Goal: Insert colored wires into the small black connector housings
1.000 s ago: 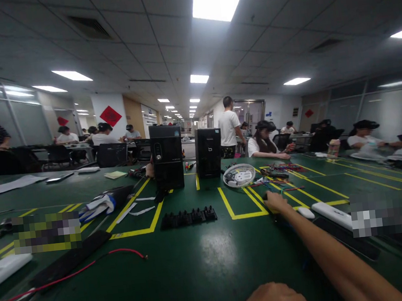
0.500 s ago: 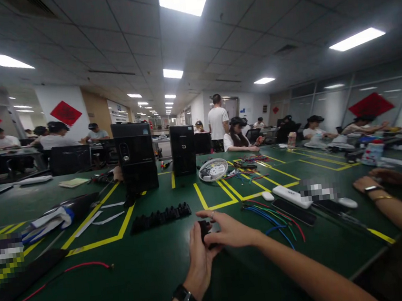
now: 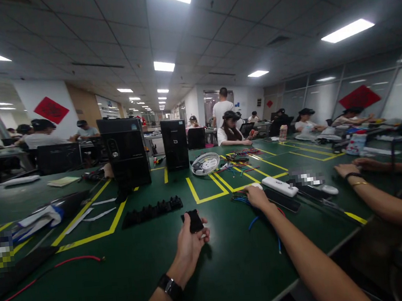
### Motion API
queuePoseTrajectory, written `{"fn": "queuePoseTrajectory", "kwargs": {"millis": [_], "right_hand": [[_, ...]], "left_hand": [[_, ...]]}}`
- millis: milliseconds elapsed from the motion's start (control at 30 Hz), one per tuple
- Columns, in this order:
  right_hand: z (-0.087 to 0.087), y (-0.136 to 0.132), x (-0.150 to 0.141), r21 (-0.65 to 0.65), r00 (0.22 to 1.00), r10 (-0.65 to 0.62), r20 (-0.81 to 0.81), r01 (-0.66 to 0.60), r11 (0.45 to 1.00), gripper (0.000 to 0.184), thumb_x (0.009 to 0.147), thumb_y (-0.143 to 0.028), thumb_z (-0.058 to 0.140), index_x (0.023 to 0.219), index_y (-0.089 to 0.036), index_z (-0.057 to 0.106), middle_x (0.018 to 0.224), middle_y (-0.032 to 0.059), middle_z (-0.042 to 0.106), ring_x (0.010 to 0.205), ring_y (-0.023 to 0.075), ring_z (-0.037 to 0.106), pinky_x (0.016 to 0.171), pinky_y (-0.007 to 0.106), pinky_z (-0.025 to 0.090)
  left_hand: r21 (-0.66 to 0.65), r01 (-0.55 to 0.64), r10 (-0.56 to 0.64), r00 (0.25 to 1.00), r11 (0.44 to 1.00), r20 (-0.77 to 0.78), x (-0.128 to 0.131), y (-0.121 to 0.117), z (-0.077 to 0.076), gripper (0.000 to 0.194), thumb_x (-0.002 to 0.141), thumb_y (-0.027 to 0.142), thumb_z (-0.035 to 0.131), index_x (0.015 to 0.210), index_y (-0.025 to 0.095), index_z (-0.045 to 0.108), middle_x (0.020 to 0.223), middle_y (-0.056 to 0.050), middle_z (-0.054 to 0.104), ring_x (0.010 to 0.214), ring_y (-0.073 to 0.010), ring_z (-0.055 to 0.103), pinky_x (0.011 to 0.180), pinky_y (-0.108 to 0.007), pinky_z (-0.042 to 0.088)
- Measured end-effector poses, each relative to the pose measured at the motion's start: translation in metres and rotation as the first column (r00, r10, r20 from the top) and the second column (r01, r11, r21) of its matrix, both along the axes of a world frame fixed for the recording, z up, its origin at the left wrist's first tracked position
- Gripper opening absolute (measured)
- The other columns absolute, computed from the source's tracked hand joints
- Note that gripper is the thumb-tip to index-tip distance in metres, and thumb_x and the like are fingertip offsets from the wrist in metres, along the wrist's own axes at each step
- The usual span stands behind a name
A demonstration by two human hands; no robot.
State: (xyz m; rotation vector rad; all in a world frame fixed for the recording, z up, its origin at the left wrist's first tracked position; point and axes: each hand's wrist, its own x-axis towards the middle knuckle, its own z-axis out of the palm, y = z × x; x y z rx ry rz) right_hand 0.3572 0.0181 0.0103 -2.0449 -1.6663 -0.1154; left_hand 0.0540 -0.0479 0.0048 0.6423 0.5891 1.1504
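My left hand, with a dark watch on its wrist, is closed around a small black block-like piece and holds it above the table. The exact kind of this piece cannot be made out. Stretched forward to the right, my right hand is over the ends of a bundle of coloured wires, beside a small white rounded object. Its fingertips are hidden, so a grip on a wire cannot be told. A row of black pieces lies just beyond my left hand.
Two black computer towers stand behind, near a round white basket. A white power strip and a dark phone lie right of my hand. A co-worker's forearm rests at the right. A red wire lies left.
My right hand has left the black piece and moved right to the coloured wires. My left hand keeps the piece, now turned more into view. The camera has shifted slightly.
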Motion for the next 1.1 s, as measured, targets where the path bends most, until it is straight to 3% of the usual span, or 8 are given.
{"fn": "queuePoseTrajectory", "kwargs": {"millis": [233, 467, 533, 633, 800, 933, 1000, 1100], "right_hand": [[-0.002, 0.006, 0.000, 0.008, 0.991, -0.127, 0.038, 0.127, 0.992, 0.016, 0.083, -0.022, 0.055, 0.087, -0.017, 0.070, 0.089, 0.0130, 0.069, 0.089, 0.0235, 0.062, 0.076, 0.031, 0.044], [0.040, 0.005, -0.003, 0.289, 0.975, -0.221, 0.002, 0.211, 0.934, 0.036, 0.096, -0.024, 0.026, 0.114, -0.013, 0.055, 0.100, 0.0138, 0.065, 0.093, 0.0228, 0.059, 0.081, 0.033, 0.040], [0.063, 0.005, -0.002, 0.471, 0.979, -0.205, 0.005, 0.179, 0.864, 0.035, 0.095, -0.026, 0.028, 0.112, -0.013, 0.055, 0.102, 0.0127, 0.064, 0.095, 0.0231, 0.057, 0.084, 0.035, 0.039], [0.104, 0.003, -0.005, 0.728, 0.990, -0.124, 0.062, 0.040, 0.684, 0.028, 0.092, -0.028, 0.037, 0.102, -0.015, 0.059, 0.097, 0.0111, 0.065, 0.092, 0.0236, 0.056, 0.084, 0.036, 0.039], [0.158, -0.020, -0.055, 0.823, 0.974, 0.152, 0.168, -0.223, 0.523, 0.020, 0.089, -0.029, 0.045, 0.096, -0.018, 0.060, 0.089, 0.0069, 0.063, 0.082, 0.0201, 0.056, 0.074, 0.031, 0.042], [0.149, -0.054, -0.131, 0.774, 0.902, 0.427, 0.056, -0.309, 0.553, 0.016, 0.089, -0.030, 0.047, 0.098, -0.021, 0.057, 0.081, 0.0027, 0.060, 0.062, 0.0151, 0.053, 0.060, 0.027, 0.041], [0.128, -0.066, -0.169, 0.671, 0.797, 0.605, -0.005, -0.446, 0.593, 0.014, 0.088, -0.032, 0.049, 0.095, -0.023, 0.057, 0.072, 0.0004, 0.058, 0.055, 0.0146, 0.050, 0.054, 0.026, 0.039], [0.091, -0.070, -0.215, 0.516, 0.588, 0.789, -0.181, -0.626, 0.585, 0.015, 0.087, -0.036, 0.050, 0.084, -0.025, 0.058, 0.069, 0.0007, 0.058, 0.061, 0.0166, 0.053, 0.055, 0.026, 0.040]], "left_hand": [[0.056, -0.075, 0.070, 0.994, 0.996, 0.081, -0.004, 0.005, 0.002, 0.032, 0.088, 0.033, 0.053, 0.112, 0.011, 0.053, 0.101, -0.014, 0.065, 0.066, -0.0148, 0.062, 0.053, -0.025, 0.047], [0.119, -0.065, 0.043, 0.983, 0.991, 0.179, -0.018, 0.008, 0.013, 0.035, 0.089, 0.028, 0.053, 0.123, 0.022, 0.047, 0.120, -0.014, 0.059, 0.094, -0.0243, 0.066, 0.083, -0.041, 0.050], [0.138, -0.048, 0.025, 0.986, 0.989, 0.165, -0.021, 0.009, 0.013, 0.036, 0.088, 0.031, 0.052, 0.123, 0.023, 0.046, 0.118, -0.013, 0.059, 0.093, -0.0258, 0.067, 0.082, -0.042, 0.050], [0.135, -0.075, 0.054, 0.987, 0.988, 0.153, -0.023, 0.014, 0.011, 0.035, 0.087, 0.031, 0.053, 0.119, 0.021, 0.047, 0.114, -0.013, 0.061, 0.084, -0.0241, 0.068, 0.077, -0.040, 0.051], [0.123, -0.163, 0.136, 0.970, 0.979, 0.202, -0.021, 0.021, 0.009, 0.028, 0.085, 0.034, 0.056, 0.106, 0.017, 0.051, 0.105, -0.012, 0.063, 0.078, -0.0205, 0.066, 0.073, -0.036, 0.050], [0.174, -0.212, 0.164, 0.953, 0.962, 0.254, -0.024, 0.031, 0.009, 0.028, 0.086, 0.042, 0.054, 0.098, 0.018, 0.049, 0.093, -0.010, 0.066, 0.074, -0.0176, 0.064, 0.076, -0.035, 0.048], [0.192, -0.248, 0.197, 0.948, 0.950, 0.249, -0.030, 0.037, 0.008, 0.033, 0.086, 0.049, 0.050, 0.101, 0.019, 0.049, 0.091, -0.010, 0.066, 0.072, -0.0173, 0.064, 0.074, -0.033, 0.047], [0.183, -0.308, 0.273, 0.943, 0.934, 0.191, -0.040, 0.042, 0.008, 0.040, 0.085, 0.055, 0.048, 0.106, 0.021, 0.050, 0.094, -0.008, 0.066, 0.070, -0.0166, 0.063, 0.067, -0.030, 0.046]]}}
